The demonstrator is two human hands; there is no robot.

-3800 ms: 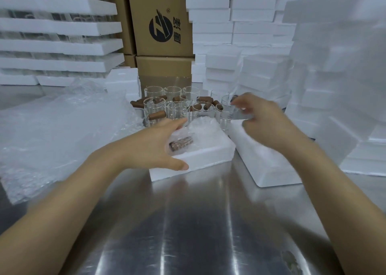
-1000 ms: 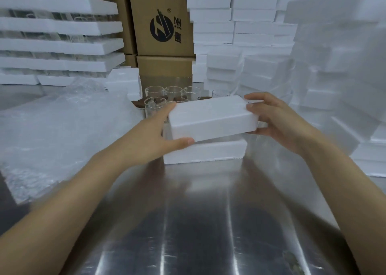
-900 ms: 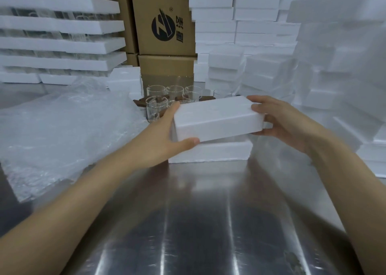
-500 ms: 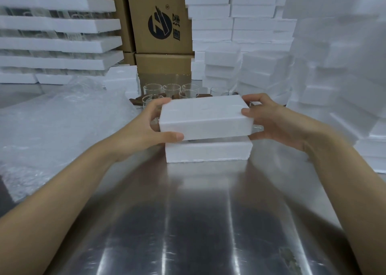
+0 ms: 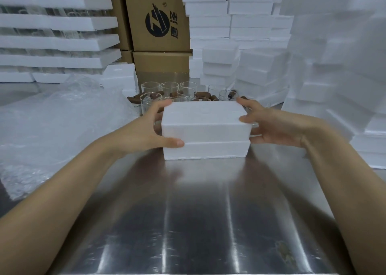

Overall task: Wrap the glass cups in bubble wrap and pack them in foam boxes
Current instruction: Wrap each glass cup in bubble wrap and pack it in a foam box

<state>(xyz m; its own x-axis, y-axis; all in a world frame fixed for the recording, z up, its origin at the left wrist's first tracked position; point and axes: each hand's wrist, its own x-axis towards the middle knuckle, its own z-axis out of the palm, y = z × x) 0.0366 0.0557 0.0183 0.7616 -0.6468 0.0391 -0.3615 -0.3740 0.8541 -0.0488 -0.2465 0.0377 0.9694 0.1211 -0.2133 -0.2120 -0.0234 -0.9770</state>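
Gripping the foam lid (image 5: 203,120) at its two ends, the left hand (image 5: 146,131) and right hand (image 5: 271,126) clamp it onto the foam box base (image 5: 205,150), which sits mid-desk (image 5: 198,212) before the glass cups (image 5: 169,87), bubble wrap (image 5: 62,118) alongside.

Matt, grainy white foam lid (image 5: 203,120) between my hands, glossy brushed-steel table (image 5: 198,212) under me, clear smooth glass cups (image 5: 169,87), crinkly translucent bubble wrap (image 5: 62,124), matt brown cardboard cartons (image 5: 156,20)

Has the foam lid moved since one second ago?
Yes. The foam lid has come down onto the foam base, which sits on the steel table.
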